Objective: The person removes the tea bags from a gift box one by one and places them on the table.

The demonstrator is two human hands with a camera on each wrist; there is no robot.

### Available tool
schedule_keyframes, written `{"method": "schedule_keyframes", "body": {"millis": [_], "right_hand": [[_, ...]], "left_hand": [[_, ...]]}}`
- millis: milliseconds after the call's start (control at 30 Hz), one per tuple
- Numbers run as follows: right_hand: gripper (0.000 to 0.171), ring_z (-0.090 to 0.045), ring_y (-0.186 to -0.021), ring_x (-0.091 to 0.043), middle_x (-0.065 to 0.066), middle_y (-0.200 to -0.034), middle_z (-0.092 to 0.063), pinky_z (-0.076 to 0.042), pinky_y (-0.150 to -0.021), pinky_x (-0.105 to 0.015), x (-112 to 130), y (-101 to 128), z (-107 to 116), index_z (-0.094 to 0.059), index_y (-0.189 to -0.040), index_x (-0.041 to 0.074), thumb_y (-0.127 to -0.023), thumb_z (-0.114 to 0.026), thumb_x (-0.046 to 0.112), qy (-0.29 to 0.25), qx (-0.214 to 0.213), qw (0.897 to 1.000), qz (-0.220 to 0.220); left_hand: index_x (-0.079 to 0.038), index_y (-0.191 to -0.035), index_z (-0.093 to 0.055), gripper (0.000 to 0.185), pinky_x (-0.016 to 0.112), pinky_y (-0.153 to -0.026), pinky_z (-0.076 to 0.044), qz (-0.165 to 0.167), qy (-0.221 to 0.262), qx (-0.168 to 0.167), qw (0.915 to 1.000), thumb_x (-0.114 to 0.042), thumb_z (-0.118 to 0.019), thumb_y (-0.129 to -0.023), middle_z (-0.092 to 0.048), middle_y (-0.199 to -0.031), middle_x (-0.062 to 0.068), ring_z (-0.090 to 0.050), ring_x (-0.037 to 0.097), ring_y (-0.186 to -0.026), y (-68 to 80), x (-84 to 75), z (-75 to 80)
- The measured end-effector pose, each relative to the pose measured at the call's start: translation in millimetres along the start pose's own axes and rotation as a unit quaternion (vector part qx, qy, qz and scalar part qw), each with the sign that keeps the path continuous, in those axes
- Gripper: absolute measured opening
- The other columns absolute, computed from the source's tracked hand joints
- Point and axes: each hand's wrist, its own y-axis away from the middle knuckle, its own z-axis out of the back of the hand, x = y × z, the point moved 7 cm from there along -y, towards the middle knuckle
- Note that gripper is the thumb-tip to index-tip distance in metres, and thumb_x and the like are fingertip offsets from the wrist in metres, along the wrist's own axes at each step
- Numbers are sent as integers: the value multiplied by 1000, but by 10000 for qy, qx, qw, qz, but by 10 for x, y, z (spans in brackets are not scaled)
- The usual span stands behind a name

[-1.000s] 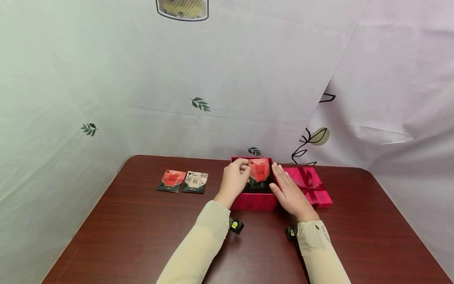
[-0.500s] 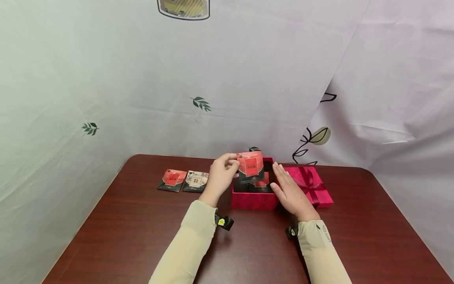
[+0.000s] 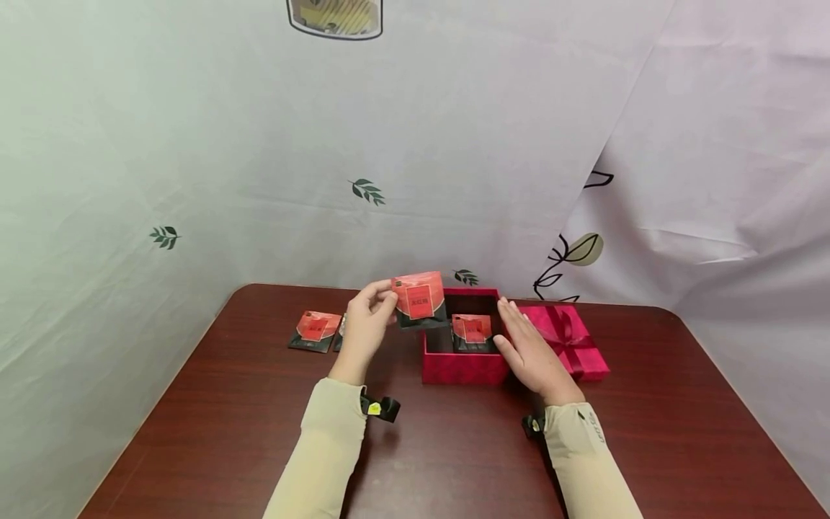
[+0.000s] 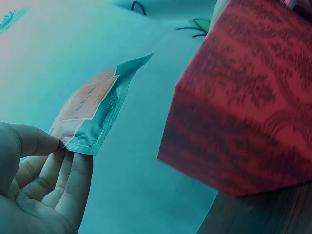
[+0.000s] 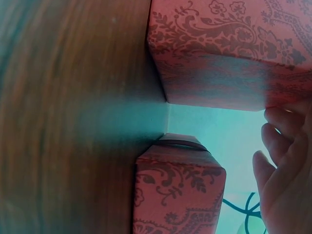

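My left hand (image 3: 366, 321) pinches one edge of a flat red-and-black sachet (image 3: 418, 297) between thumb and fingers, raised over the left side of a pink box (image 3: 462, 370). In the left wrist view the sachet (image 4: 90, 105) tilts up from the fingertips, apart from the box's patterned wall (image 4: 234, 107). Inside the box, toward the right, sits another red-and-black sachet (image 3: 472, 330). My right hand (image 3: 534, 357) lies along the box's right rim with fingers extended. In the right wrist view its fingertips (image 5: 280, 124) are right at the box wall.
A pink lid (image 3: 586, 357) with a dark red ribbon lies right of the box, partly behind the right hand. On the left of the brown table (image 3: 214, 404) lies a red-and-black sachet (image 3: 314, 330); a pale patterned sachet (image 3: 339, 339) beside it is mostly hidden by the left hand.
My left hand has lifted the sachet out of the box and carried it to the left, uncovering the one beneath. The right hand stays at the rim.
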Motion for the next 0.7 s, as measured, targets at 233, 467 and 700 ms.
{"method": "schedule_keyframes", "body": {"millis": [233,467,700], "right_hand": [[70,-16,-153,-37,-14,-167,-20,-18,-121,-58,-18,7,-7,-23,-161,4,-103,-55,27,-6,72,9999,-79],[68,-18,-153,-38,-15,-167,-21,-19,-120,-59,6,5,-7,-24,-160,3,-103,-55,26,-23,18,10000,2],[68,-19,-152,-40,-16,-166,-22,-19,-119,-60,4,12,4,-25,-160,2,-103,-54,27,-58,-38,10000,11]], "left_hand": [[0,-133,-62,34,23,-74,-56,387,73,-273,9989,-12,-59,-102,-67,-116,21,-63,10,-82,18,185,202],[-2,-135,-62,35,45,-91,-56,618,19,-434,9971,-11,-57,-102,-64,-123,19,-65,20,-99,17,263,347],[-1,-133,-64,35,22,-70,-54,748,-6,-657,9950,-6,-56,-100,-65,-122,21,-61,13,-83,9,380,394]]}}
